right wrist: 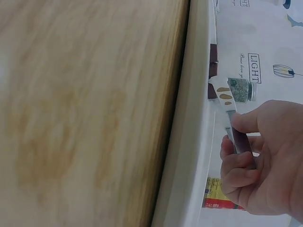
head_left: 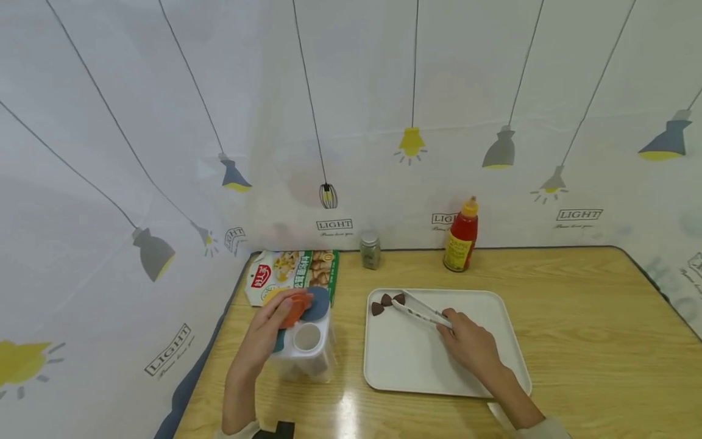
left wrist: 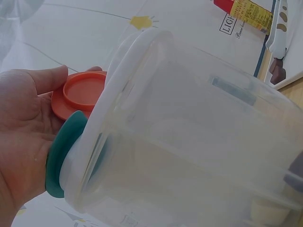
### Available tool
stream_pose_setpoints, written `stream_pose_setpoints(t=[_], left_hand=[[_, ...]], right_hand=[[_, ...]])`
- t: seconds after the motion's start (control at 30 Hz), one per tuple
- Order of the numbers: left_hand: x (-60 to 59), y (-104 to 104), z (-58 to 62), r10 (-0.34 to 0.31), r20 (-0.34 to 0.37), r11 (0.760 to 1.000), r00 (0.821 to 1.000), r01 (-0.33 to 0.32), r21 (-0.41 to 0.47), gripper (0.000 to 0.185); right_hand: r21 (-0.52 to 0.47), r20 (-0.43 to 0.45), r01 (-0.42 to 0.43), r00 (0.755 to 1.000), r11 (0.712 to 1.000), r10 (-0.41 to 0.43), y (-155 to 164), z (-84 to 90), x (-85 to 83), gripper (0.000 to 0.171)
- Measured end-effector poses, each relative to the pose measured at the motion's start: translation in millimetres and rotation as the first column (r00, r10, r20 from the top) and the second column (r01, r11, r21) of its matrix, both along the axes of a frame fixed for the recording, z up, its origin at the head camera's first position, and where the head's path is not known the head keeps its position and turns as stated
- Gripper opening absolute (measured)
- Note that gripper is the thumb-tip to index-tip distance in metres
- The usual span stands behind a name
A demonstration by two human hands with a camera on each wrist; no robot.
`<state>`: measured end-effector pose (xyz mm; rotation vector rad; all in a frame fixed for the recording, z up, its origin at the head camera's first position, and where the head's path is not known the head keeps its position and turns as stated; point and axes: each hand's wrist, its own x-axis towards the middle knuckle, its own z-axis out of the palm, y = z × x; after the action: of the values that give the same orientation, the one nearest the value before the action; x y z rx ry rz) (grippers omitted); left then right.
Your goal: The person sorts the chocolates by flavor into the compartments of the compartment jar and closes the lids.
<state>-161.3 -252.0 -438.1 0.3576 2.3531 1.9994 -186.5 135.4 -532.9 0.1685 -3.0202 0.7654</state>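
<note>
My left hand (head_left: pixel 282 306) reaches over the top of a clear plastic container (head_left: pixel 304 355) and pinches an orange round lid (head_left: pixel 297 306). In the left wrist view that hand (left wrist: pixel 28 132) has its thumb on the orange lid (left wrist: pixel 83 92), and the palm lies against a teal lid (left wrist: pixel 60 158) on the container (left wrist: pixel 189 142). My right hand (head_left: pixel 451 323) grips white tongs (head_left: pixel 419 308) over a white tray (head_left: pixel 417 360). The tong tips lie beside three small brown pieces (head_left: pixel 386 302). In the right wrist view, fingers (right wrist: pixel 236 156) curl round the tongs (right wrist: pixel 226 100) above the tray rim (right wrist: pixel 194 123).
A red sauce bottle (head_left: pixel 462 238) and a small spice jar (head_left: pixel 370 249) stand by the back wall. A printed snack bag (head_left: pixel 293 273) lies behind the container. The wooden table (head_left: pixel 592 329) runs right of the tray. A lamp-patterned cloth encloses the back and left.
</note>
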Motion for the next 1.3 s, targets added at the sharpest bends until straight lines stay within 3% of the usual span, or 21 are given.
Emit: stream_pose_setpoints(t=[0.33,0.6,0.83,0.93,1.1,1.3], left_hand=[[0.2,0,-0.4,0.005,0.001,1.0,1.0,-0.005,0.0,0.044],[-0.2,1,1.6,-0.004,0.002,1.0,1.0,0.004,-0.003,0.045],[0.8,0,2.2,0.005,0.012,1.0,1.0,-0.005,-0.006,0.045],[1.6,0,0.4,0.006,0.015,1.0,1.0,-0.006,0.002,0.045],[2.0,-1,-0.2,0.033,0.014,0.999,0.999,-0.033,-0.024,0.044],[0.9,0,0.9,0.031,0.013,0.999,0.999,-0.031,-0.036,0.045]], right_hand=[[0.031,-0.059,-0.027,0.998,0.999,0.029,8,-2.2,4.7,0.024],[-0.025,-0.061,-0.015,0.998,1.0,0.013,18,-0.3,12.9,0.029],[-0.139,-0.106,-0.054,0.994,0.989,0.039,5,25.4,27.2,0.028],[-0.181,-0.166,-0.113,0.983,0.977,0.083,-8,40.0,36.8,0.025],[-0.209,-0.274,-0.242,0.945,0.948,0.181,-35,61.2,53.0,0.022],[-0.214,-0.314,-0.356,0.907,0.91,0.282,-69,70.5,65.4,0.024]])
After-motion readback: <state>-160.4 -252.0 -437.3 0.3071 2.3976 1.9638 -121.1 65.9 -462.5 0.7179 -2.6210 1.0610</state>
